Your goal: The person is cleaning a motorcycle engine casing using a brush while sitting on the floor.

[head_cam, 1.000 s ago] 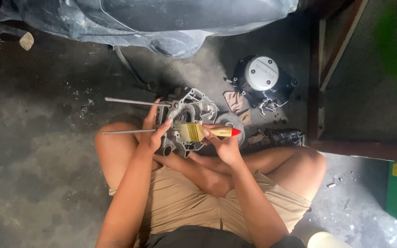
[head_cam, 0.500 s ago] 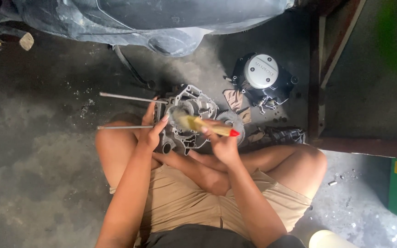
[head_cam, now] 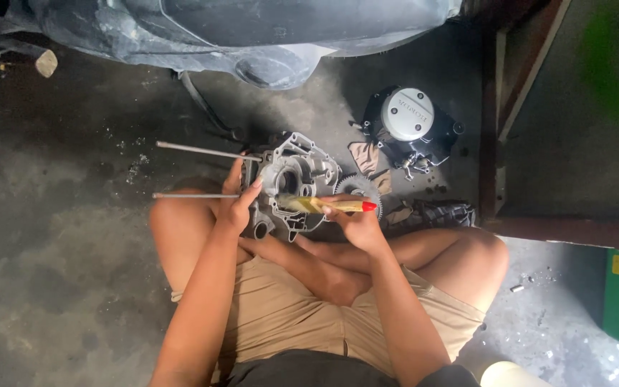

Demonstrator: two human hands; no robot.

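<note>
Left hand [head_cam: 236, 206] grips the left edge of the grey metal engine casing [head_cam: 291, 183], which rests on the crossed legs at frame centre. Right hand [head_cam: 356, 223] is closed around a yellow-handled brush [head_cam: 320, 206], lying across the casing's lower face. Round-capped engine cover [head_cam: 406, 115] lies on the floor at two o'clock, well apart.

One engine casing [head_cam: 296, 179], two long studs [head_cam: 205, 151], one brush [head_cam: 324, 206], one gear [head_cam: 358, 188].

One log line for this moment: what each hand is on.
left hand: gripping engine casing | right hand: holding paintbrush, bristles on casing | gear: on floor beside casing
</note>
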